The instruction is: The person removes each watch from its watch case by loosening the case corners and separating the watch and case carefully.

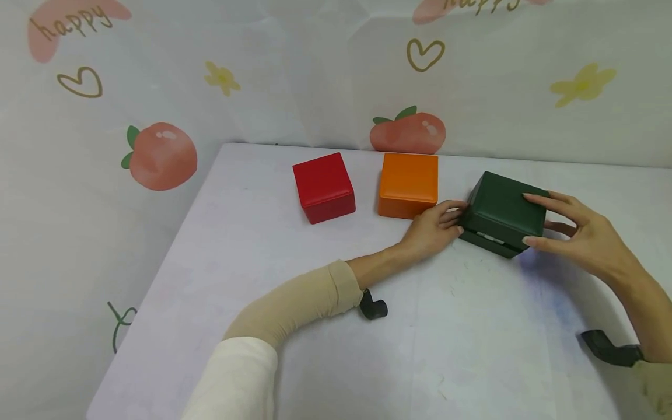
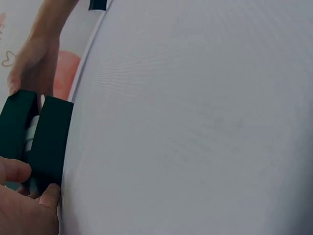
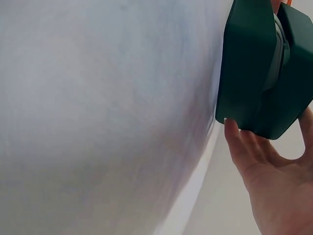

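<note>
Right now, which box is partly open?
The green box, at the right: a gap shows beneath its lid, while the red box and orange box look closed.

Shows dark green on the right-hand box (image 1: 504,201), red on the left-hand box (image 1: 324,184), orange on the middle box (image 1: 408,179). Runs beige into white along the sleeve (image 1: 299,303). Bears reddish fruit (image 1: 163,157), yellow flowers (image 1: 583,84), gold hearts (image 1: 424,70) across the white sheet (image 1: 315,105).

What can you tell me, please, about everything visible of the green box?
The dark green box looks leather-covered, with a soft-edged lid slightly ajar above its base, showing something pale in the gap. It stands angled on the white table, right of the orange box. The left hand holds its left side; the right hand its right.
</note>
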Demonstrator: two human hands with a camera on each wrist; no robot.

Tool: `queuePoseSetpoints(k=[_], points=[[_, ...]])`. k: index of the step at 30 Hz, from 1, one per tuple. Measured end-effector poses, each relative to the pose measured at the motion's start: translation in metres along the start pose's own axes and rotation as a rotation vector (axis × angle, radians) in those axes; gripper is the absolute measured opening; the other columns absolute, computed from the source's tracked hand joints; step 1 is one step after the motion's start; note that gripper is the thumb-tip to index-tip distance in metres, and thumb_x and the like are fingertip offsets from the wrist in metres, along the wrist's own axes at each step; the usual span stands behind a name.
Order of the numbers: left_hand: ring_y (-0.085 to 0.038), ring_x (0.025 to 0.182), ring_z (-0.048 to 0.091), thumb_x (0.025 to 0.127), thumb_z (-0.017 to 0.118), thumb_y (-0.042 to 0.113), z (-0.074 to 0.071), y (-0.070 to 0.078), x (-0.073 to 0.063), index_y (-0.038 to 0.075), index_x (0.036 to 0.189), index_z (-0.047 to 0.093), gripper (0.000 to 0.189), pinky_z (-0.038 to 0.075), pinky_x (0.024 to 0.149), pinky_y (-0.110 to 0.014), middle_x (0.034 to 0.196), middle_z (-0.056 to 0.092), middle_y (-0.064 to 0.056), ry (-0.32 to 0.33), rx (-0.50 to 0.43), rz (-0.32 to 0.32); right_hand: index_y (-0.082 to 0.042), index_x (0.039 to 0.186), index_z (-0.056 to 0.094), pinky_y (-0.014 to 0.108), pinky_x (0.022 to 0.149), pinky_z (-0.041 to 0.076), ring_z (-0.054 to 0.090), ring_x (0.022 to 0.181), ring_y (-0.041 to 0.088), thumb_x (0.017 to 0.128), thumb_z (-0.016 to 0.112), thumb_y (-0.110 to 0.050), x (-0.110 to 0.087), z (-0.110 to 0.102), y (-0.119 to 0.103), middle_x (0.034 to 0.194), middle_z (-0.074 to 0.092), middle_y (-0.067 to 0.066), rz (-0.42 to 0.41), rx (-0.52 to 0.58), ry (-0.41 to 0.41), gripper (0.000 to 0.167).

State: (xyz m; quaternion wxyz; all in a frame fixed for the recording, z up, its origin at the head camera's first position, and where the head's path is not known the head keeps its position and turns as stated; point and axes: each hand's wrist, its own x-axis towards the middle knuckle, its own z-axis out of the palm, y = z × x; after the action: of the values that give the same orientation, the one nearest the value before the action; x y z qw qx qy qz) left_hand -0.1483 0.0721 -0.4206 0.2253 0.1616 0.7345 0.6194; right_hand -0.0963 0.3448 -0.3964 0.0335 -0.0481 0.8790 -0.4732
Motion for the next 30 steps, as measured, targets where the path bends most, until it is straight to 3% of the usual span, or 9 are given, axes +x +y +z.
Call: queuePoseSetpoints(k=[9,19,25,30], points=[[-0.012,0.125,0.058,0.098,0.059,0.002,0.0,-0.001,-0.001,0.004,0.137,0.056,0.039,0.047,0.093,-0.013,0.14,0.057,-0.011,0.008,0.008,0.022,-0.022,0.15,0.047,0.001,0.084,0.043,0.054,0.102,-0.012,0.087,0.076,-0.004,0.002,-0.004,-0.001,0.15,0.036,0.001,0.026,-0.002,-0.007,0.072],[-0.007,0.121,0.059,0.097,0.064,0.01,0.003,-0.003,0.0,0.007,0.133,0.06,0.036,0.047,0.092,-0.011,0.135,0.062,-0.006,0.035,0.029,0.032,-0.017,0.148,0.049,0.003,0.087,0.043,0.055,0.107,-0.012,0.087,0.074,0.0,0.004,-0.007,-0.003,0.145,0.043,-0.004,-0.021,0.044,-0.002,0.068],[-0.008,0.119,0.061,0.093,0.068,0.007,0.004,-0.001,0.002,0.006,0.126,0.062,0.034,0.048,0.089,-0.011,0.13,0.065,-0.006,0.049,0.066,0.053,-0.025,0.148,0.049,0.0,0.081,0.041,0.053,0.102,-0.017,0.091,0.072,-0.011,0.004,-0.012,-0.003,0.15,0.043,-0.01,0.07,0.004,-0.004,0.064],[-0.006,0.115,0.063,0.091,0.071,0.006,0.005,0.005,0.003,0.009,0.124,0.064,0.034,0.049,0.088,-0.01,0.128,0.066,-0.005,0.069,0.122,0.012,-0.032,0.149,0.047,0.0,0.077,0.036,0.051,0.099,-0.022,0.094,0.07,-0.022,0.005,-0.019,-0.004,0.151,0.043,-0.008,0.116,-0.066,-0.02,0.061]])
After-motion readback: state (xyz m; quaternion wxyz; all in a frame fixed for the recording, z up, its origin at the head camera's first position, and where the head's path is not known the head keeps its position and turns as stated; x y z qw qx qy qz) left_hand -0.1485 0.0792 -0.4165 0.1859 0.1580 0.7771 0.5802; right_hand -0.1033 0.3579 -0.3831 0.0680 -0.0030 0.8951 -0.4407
